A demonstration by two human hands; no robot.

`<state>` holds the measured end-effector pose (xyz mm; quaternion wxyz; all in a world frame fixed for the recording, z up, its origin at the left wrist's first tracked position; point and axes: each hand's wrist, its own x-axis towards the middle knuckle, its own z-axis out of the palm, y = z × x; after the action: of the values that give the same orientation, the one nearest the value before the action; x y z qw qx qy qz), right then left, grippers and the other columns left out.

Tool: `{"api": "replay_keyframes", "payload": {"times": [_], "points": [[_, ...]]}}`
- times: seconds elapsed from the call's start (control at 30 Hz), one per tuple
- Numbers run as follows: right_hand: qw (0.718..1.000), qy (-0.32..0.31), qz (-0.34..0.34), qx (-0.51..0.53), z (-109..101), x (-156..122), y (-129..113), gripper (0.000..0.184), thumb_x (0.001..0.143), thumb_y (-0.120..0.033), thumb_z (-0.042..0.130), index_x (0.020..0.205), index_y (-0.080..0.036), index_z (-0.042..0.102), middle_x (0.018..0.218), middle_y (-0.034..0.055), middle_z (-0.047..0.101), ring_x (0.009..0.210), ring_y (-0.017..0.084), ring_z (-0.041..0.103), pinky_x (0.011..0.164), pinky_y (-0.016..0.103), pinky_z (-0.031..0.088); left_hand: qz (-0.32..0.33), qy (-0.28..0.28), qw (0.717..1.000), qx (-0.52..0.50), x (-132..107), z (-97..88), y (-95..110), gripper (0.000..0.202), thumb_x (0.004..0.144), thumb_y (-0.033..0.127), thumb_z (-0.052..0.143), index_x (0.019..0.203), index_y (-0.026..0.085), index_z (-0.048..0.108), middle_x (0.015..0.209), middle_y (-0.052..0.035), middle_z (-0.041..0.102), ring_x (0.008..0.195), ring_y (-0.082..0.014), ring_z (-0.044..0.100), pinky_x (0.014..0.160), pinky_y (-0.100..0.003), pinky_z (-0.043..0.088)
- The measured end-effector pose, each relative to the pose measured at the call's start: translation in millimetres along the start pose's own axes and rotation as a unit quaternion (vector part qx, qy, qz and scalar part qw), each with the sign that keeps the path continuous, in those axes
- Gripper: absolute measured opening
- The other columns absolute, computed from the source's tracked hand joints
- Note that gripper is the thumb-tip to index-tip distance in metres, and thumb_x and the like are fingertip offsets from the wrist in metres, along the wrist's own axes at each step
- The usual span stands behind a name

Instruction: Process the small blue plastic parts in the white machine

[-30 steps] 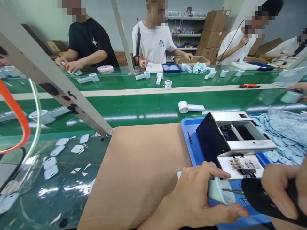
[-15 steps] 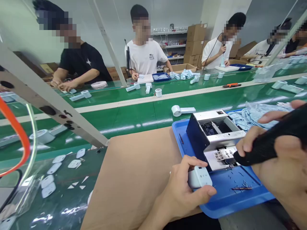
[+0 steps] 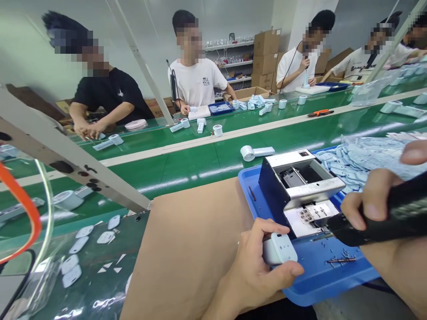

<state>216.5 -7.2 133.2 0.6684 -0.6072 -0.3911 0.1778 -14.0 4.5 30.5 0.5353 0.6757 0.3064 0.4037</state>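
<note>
Left hand (image 3: 250, 266) pinches white plastic housing (image 3: 280, 250), looks light and stiff, held by its edges between thumb and fingers; right hand (image 3: 373, 209) wraps black screwdriver (image 3: 390, 226) over blue tray (image 3: 320, 278).

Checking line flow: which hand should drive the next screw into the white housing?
Probably the right hand: it grips the black screwdriver, its tip beside the metal fixture. The left hand is occupied, wrapped around the white plastic housing.

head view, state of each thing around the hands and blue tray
blue plastic tray, holding loose screws
silver metal jig, standing on tray, top open
left hand, closed around white plastic housing
right hand, gripping black electric screwdriver, tip near jig
pale blue plastic parts, heaped loose beyond jig
</note>
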Motion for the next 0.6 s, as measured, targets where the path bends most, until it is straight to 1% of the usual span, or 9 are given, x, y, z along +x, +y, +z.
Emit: {"api": "replay_keyframes", "payload": {"times": [0.07,0.13,0.23,0.37,0.47,0.53,0.6], "points": [[0.999,-0.007,0.018,-0.034,-20.2,-0.3,16.0,0.09,0.073,-0.094,0.09,0.135,-0.032,0.067,0.119,0.0153,0.064,0.085,0.042,0.069,0.054,0.048,0.059,-0.007,0.001,1.0,0.003,0.0,-0.3,0.2,0.079,0.095,0.09,0.079,0.136,0.024,0.069,0.11,-0.0091,0.071,0.091,-0.024,0.065,0.079,-0.033,0.052],[0.999,-0.009,0.029,-0.043,-35.8,1.8,31.9,0.085,0.072,-0.091,0.093,0.128,-0.031,0.069,0.117,0.0155,0.065,0.09,0.045,0.07,0.057,0.051,0.062,-0.009,0.007,1.0,0.002,0.2,-0.4,0.4,0.079,0.094,0.091,0.079,0.136,0.024,0.069,0.112,-0.01,0.072,0.095,-0.026,0.067,0.081,-0.035,0.053],[0.999,-0.007,0.027,-0.04,-44.3,6.6,45.9,0.083,0.072,-0.09,0.093,0.125,-0.03,0.07,0.117,0.0153,0.065,0.092,0.045,0.071,0.058,0.052,0.063,-0.002,0.009,1.0,-0.006,0.7,-0.2,0.9,0.081,0.093,0.092,0.079,0.135,0.023,0.069,0.111,-0.0099,0.072,0.093,-0.0255,0.067,0.081,-0.035,0.053],[0.999,-0.016,0.024,-0.045,-41.5,9.9,49.1,0.083,0.072,-0.091,0.092,0.124,-0.03,0.071,0.116,0.0153,0.065,0.091,0.046,0.071,0.057,0.052,0.063,-0.003,-0.004,1.0,0.004,1.7,1.0,1.1,0.08,0.093,0.09,0.081,0.135,0.023,0.069,0.103,-0.0067,0.072,0.083,-0.0215,0.063,0.077,-0.033,0.052],[0.998,-0.024,0.025,-0.05,-37.7,9.1,44.7,0.083,0.072,-0.092,0.091,0.124,-0.03,0.071,0.115,0.0154,0.064,0.09,0.046,0.07,0.057,0.053,0.063,0.003,-0.002,1.0,0.017,2.2,2.1,0.1,0.081,0.091,0.09,0.083,0.134,0.023,0.069,0.099,-0.0053,0.07,0.08,-0.0206,0.061,0.076,-0.032,0.051],[0.998,-0.029,0.026,-0.053,-29.3,5.9,34.5,0.084,0.072,-0.092,0.09,0.126,-0.031,0.071,0.115,0.0153,0.064,0.088,0.045,0.07,0.056,0.053,0.063,0.008,0.0,1.0,0.016,2.4,3.0,-0.9,0.081,0.091,0.09,0.083,0.134,0.023,0.069,0.098,-0.0052,0.07,0.079,-0.02,0.061,0.074,-0.032,0.05],[0.998,-0.034,0.023,-0.049,-12.8,-0.6,16.2,0.086,0.075,-0.094,0.087,0.133,-0.032,0.07,0.114,0.0149,0.063,0.081,0.042,0.068,0.053,0.051,0.061,0.016,0.004,1.0,0.011,2.5,4.2,-2.3,0.08,0.092,0.089,0.083,0.134,0.022,0.069,0.097,-0.0046,0.069,0.076,-0.0188,0.059,0.072,-0.031,0.049]]}}
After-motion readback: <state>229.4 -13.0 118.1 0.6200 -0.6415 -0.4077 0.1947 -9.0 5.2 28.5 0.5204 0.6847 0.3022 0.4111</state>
